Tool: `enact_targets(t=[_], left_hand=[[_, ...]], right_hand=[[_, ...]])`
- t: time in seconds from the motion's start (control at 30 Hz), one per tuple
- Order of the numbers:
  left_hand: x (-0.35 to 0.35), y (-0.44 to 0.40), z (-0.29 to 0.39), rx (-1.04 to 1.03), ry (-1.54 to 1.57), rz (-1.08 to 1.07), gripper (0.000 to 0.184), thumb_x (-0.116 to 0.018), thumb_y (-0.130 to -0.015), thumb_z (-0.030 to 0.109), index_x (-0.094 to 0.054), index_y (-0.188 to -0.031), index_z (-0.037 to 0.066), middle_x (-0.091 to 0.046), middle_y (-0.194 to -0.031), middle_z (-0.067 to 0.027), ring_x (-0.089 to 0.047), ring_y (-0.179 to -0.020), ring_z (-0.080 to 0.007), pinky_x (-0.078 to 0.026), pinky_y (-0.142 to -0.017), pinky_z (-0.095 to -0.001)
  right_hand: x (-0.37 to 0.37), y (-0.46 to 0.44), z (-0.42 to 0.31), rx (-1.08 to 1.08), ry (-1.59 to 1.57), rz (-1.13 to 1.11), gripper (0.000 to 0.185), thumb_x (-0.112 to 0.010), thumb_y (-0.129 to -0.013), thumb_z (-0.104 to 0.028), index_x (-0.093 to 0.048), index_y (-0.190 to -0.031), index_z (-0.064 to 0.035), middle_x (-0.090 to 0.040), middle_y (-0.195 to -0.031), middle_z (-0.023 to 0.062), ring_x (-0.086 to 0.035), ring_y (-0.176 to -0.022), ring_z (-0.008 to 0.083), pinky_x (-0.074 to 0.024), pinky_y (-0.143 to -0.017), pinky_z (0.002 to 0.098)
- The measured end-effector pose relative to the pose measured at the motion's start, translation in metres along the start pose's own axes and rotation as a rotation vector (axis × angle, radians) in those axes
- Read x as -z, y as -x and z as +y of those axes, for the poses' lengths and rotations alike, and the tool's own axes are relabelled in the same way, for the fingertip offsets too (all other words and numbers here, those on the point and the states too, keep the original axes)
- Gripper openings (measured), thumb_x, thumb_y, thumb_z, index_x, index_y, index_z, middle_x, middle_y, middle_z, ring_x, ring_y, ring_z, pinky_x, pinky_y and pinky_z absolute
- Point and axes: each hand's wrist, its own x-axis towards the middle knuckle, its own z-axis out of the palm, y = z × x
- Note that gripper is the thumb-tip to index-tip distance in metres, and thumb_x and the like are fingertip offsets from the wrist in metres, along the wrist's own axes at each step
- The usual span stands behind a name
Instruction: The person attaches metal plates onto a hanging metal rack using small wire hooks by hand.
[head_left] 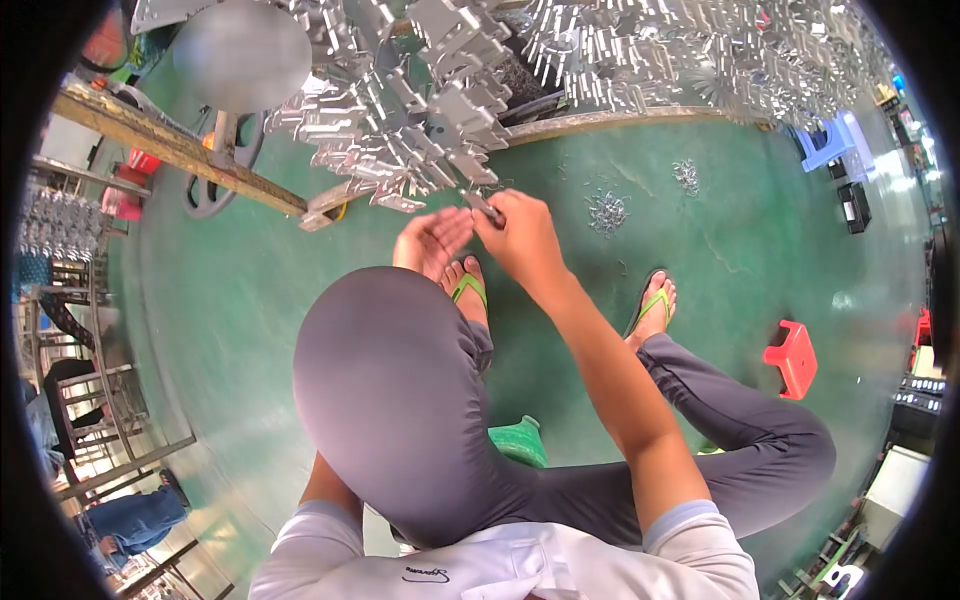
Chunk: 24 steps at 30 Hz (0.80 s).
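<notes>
My right hand is closed around a small metal tool, grey and narrow, whose exact kind I cannot make out. Its tip points up and left, toward the lower end of a hanging cluster of silvery metal parts. Just left of the tool, my left hand has its fingers stretched out and slightly blurred, with nothing visible in it. Both hands are beyond my raised knee, below the metal parts.
Wooden beams run behind the hanging parts, with more metal parts at the upper right. Small metal scraps lie on the green floor. A red stool stands to the right, a blue stool farther back.
</notes>
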Motion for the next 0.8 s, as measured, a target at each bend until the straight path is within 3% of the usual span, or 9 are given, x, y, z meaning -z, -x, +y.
enact_targets(t=[0.07, 0.1, 0.2, 0.33, 0.37, 0.43, 0.6, 0.8], left_hand=[[-0.016, 0.012, -0.002, 0.036, -0.303, -0.034, 0.035, -0.055, -0.104, 0.011, -0.054, -0.134, -0.007, -0.065, -0.130, -0.0211, -0.065, -0.120, -0.0298, -0.053, -0.106, -0.0426], [-0.027, 0.021, 0.000, 0.057, -0.335, -0.068, 0.024, -0.058, -0.102, 0.006, -0.064, -0.123, -0.005, -0.070, -0.122, -0.0147, -0.068, -0.112, -0.0221, -0.055, -0.102, -0.0375], [-0.029, 0.017, 0.012, 0.054, -0.522, -0.294, 0.019, -0.060, -0.102, 0.006, -0.068, -0.114, -0.006, -0.072, -0.114, -0.0129, -0.069, -0.108, -0.0206, -0.055, -0.101, -0.0360], [-0.019, 0.008, 0.028, 0.229, -0.602, -0.408, 0.014, -0.063, -0.100, 0.003, -0.072, -0.105, -0.007, -0.074, -0.103, -0.0140, -0.074, -0.096, -0.0208, -0.060, -0.088, -0.0327], [-0.021, 0.008, 0.031, 0.241, -0.605, -0.416, 0.013, -0.064, -0.099, 0.002, -0.073, -0.101, -0.007, -0.075, -0.099, -0.0154, -0.075, -0.090, -0.0219, -0.062, -0.082, -0.0326], [-0.027, 0.009, 0.036, 0.252, -0.678, -0.387, 0.013, -0.064, -0.098, 0.001, -0.073, -0.102, -0.007, -0.075, -0.100, -0.0162, -0.075, -0.088, -0.0225, -0.063, -0.082, -0.0331], [-0.048, 0.015, 0.028, 0.154, -0.593, -0.135, 0.017, -0.062, -0.097, 0.000, -0.072, -0.109, -0.008, -0.075, -0.106, -0.0170, -0.076, -0.089, -0.0223, -0.063, -0.078, -0.0330], [-0.065, 0.044, 0.041, 0.072, -0.872, 0.054, 0.018, -0.070, -0.096, 0.008, -0.073, -0.109, -0.003, -0.076, -0.107, -0.0132, -0.075, -0.095, -0.0211, -0.061, -0.080, -0.0318]], right_hand=[[0.005, 0.007, -0.006, -0.022, -0.045, -0.028, 0.019, -0.073, -0.085, -0.015, -0.067, -0.083, 0.0028, -0.065, -0.080, 0.0196, -0.065, -0.075, 0.0411, -0.0496, -0.066, 0.0484], [0.006, 0.007, -0.007, -0.024, -0.054, -0.052, 0.019, -0.073, -0.084, -0.015, -0.067, -0.083, 0.0031, -0.065, -0.080, 0.0196, -0.065, -0.075, 0.0410, -0.0497, -0.066, 0.0482], [0.009, 0.010, -0.007, -0.002, -0.062, -0.081, 0.020, -0.076, -0.084, -0.014, -0.068, -0.086, 0.0042, -0.064, -0.078, 0.0179, -0.063, -0.069, 0.0355, -0.0485, -0.064, 0.0435], [0.022, 0.012, -0.008, -0.048, -0.108, -0.169, 0.020, -0.077, -0.085, -0.014, -0.070, -0.090, 0.0038, -0.066, -0.079, 0.0178, -0.064, -0.067, 0.0306, -0.0491, -0.063, 0.0392], [0.022, 0.013, -0.011, -0.066, -0.129, -0.145, 0.020, -0.077, -0.084, -0.013, -0.070, -0.089, 0.0040, -0.066, -0.080, 0.0193, -0.065, -0.069, 0.0338, -0.0498, -0.064, 0.0410], [0.024, 0.015, -0.018, -0.104, -0.171, -0.093, 0.019, -0.076, -0.081, -0.012, -0.069, -0.089, 0.0043, -0.067, -0.082, 0.0224, -0.066, -0.073, 0.0402, -0.0513, -0.067, 0.0448], [0.021, 0.014, -0.015, -0.037, -0.139, -0.145, 0.019, -0.076, -0.080, -0.010, -0.067, -0.090, 0.0042, -0.068, -0.085, 0.0215, -0.068, -0.079, 0.0406, -0.0528, -0.069, 0.0463], [0.018, 0.014, -0.023, -0.064, 0.080, -0.083, 0.016, -0.075, -0.078, -0.010, -0.065, -0.086, 0.0010, -0.069, -0.088, 0.0197, -0.069, -0.084, 0.0412, -0.0551, -0.073, 0.0488]])
